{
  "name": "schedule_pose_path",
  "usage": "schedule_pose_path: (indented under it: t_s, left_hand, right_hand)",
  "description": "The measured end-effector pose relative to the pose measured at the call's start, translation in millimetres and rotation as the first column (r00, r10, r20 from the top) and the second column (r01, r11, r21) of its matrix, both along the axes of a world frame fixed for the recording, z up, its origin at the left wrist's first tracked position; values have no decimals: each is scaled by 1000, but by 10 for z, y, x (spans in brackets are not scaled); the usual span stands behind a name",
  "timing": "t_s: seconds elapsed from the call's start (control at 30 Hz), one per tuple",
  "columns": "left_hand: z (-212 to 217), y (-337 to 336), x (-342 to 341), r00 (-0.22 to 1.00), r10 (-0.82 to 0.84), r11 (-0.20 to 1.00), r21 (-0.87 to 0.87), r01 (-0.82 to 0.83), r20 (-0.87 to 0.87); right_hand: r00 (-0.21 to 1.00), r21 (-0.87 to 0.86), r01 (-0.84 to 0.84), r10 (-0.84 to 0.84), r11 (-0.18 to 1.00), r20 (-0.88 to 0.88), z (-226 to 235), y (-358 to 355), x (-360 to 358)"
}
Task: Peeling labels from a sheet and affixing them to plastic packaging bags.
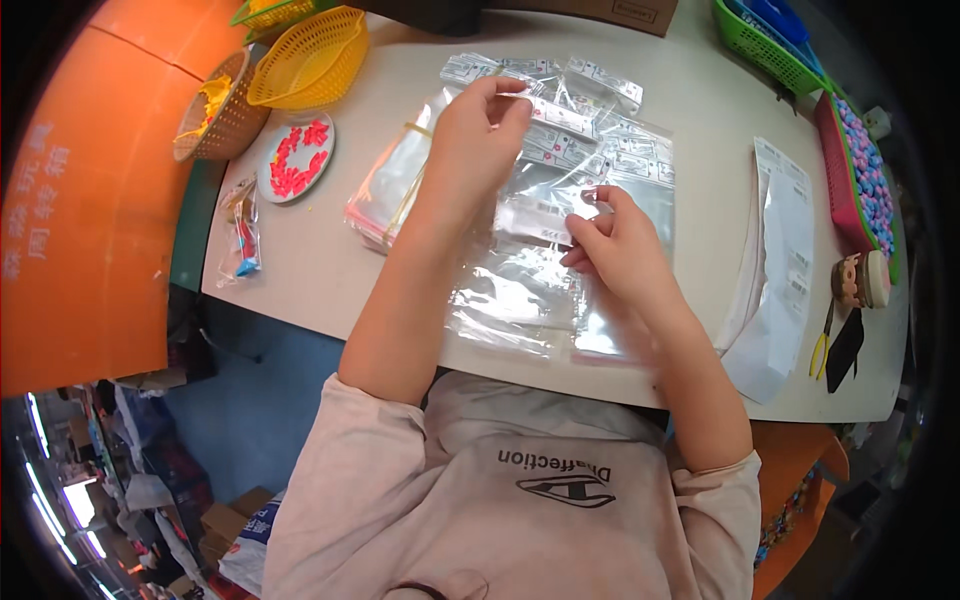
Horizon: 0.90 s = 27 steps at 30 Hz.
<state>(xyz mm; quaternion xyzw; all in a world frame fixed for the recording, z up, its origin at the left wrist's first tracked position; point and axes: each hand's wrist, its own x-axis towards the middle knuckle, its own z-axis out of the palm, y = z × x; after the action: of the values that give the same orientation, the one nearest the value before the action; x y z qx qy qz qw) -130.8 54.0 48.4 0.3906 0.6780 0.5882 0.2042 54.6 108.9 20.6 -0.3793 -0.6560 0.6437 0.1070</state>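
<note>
Clear plastic bags (pixel 510 285) lie overlapping in front of me, glossy with reflections. Across their far side lie several folded white paper strips (pixel 562 118) printed with small coloured marks. My left hand (pixel 480 125) is over these strips, thumb and forefinger curled toward each other at one strip's end; what is between the fingertips is too small to tell. Nearer and to the right, my right hand (pixel 622 245) pinches the edge of a clear bag beside its pale label (pixel 535 220). A banded stack of clear bags (pixel 385 190) rests left of my left forearm.
At left are a plate of red pieces (pixel 268 180), a bagged small item (pixel 243 240), a yellow basket (pixel 318 65) and a tan basket (pixel 225 120). Right are paper sheets (pixel 780 250), a jar (pixel 862 279), yellow-handled pliers (pixel 819 355), a black phone-like object (pixel 846 350) and a pink basket (pixel 832 180).
</note>
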Motion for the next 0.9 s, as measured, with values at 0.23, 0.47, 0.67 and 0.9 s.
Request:
schedule_pose_path:
  t_s: [0.23, 0.47, 0.67, 0.9]
  left_hand:
    - [368, -470, -257, 915, -37, 916, -380, -130, -402]
    - [-70, -681, -668, 607, -234, 741, -543, -395, -760]
    - [140, -692, -984, 966, -27, 707, -689, -163, -256]
    - [157, -554, -1001, 999, -25, 590, -806, 42, 34]
  right_hand:
    - [996, 674, 32, -83, 738, 44, 188, -93, 141]
    - [926, 792, -334, 20, 511, 378, 125, -232, 183]
    - [814, 768, -529, -39, 361, 579, 12, -265, 104]
    - [821, 785, -530, -37, 320, 570, -88, -259, 41]
